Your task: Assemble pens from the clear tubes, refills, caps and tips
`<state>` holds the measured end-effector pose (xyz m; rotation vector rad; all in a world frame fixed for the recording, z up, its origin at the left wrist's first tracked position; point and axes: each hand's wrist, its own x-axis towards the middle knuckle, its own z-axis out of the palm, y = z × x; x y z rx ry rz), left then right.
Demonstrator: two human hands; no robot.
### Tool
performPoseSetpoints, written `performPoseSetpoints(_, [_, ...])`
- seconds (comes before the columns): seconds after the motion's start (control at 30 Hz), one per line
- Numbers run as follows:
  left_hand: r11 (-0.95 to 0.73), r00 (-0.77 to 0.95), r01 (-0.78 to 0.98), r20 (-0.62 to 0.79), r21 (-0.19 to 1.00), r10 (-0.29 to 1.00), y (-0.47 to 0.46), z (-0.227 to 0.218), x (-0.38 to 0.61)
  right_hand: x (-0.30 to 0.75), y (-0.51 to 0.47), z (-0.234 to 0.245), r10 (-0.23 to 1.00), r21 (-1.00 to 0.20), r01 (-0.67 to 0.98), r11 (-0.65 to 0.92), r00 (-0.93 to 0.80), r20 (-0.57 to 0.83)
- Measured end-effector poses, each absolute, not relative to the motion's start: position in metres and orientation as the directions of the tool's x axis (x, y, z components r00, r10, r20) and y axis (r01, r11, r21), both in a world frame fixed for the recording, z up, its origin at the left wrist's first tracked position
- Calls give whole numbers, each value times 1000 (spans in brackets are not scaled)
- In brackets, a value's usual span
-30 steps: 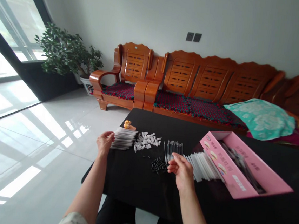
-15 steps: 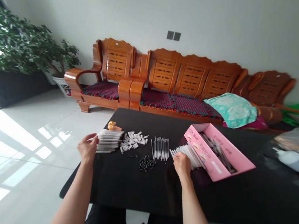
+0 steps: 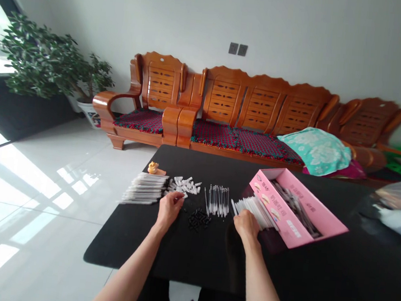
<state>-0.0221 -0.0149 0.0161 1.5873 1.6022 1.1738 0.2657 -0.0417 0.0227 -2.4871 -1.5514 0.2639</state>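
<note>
My left hand [image 3: 169, 208] rests on the black table [image 3: 183, 253], fingers curled down beside the white pen caps [image 3: 184, 185] and just right of the stacked white pens [image 3: 145, 189]. My right hand [image 3: 246, 222] lies with its fingers on the row of white pen barrels [image 3: 257, 208] leaning against the pink box [image 3: 296, 208]. Between my hands sit a small heap of black tips [image 3: 199, 218] and a bundle of clear refills [image 3: 218, 194]. What the fingers hold, if anything, is hidden.
A small orange figurine [image 3: 154, 168] stands at the table's far left edge. A plastic bag [image 3: 399, 205] lies at the right. Behind the table runs a wooden sofa [image 3: 246, 112] with a teal cloth [image 3: 316, 150]; a potted plant [image 3: 42, 62] stands left.
My left hand left the end of the stacked pens and moved right to the pen caps. My right hand stayed at the white barrels. The view shifted slightly.
</note>
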Motion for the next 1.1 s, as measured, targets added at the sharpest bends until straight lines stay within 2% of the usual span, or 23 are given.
performPoseSetpoints(0.07, [-188, 0, 516, 219, 836, 976, -11, 12, 0, 261, -41, 25, 899, -350, 839, -416, 437, -21])
performPoseSetpoints(0.13, [-226, 89, 589, 216, 776, 972, -4, 11, 21, 254, -41, 28, 900, -512, 771, -378, 436, -8])
performPoseSetpoints(0.23, [-166, 149, 779, 78, 605, 986, 9, 12, 50, 243, -42, 28, 906, -746, 590, -309, 422, -41])
performPoseSetpoints(0.33, [-110, 122, 839, 13, 532, 992, 21, 14, 70, 236, -46, 27, 913, -852, 458, -253, 404, -54])
performPoseSetpoints(0.5, [-54, 90, 869, -49, 493, 995, 35, 17, 82, 235, -53, 25, 904, -881, 400, -252, 423, -66])
performPoseSetpoints(0.7, [-4, 55, 854, -83, 520, 995, 45, 16, 79, 233, -54, 20, 898, -928, 311, -203, 437, -51])
performPoseSetpoints(0.9, [5, 6, 770, -16, 638, 1000, 46, 17, 74, 228, -50, 23, 892, -977, 141, -159, 444, -81])
performPoseSetpoints(1.1, [-44, 14, 569, 43, 821, 999, 46, 23, 61, 227, -46, 21, 916, -994, -80, -79, 387, -104])
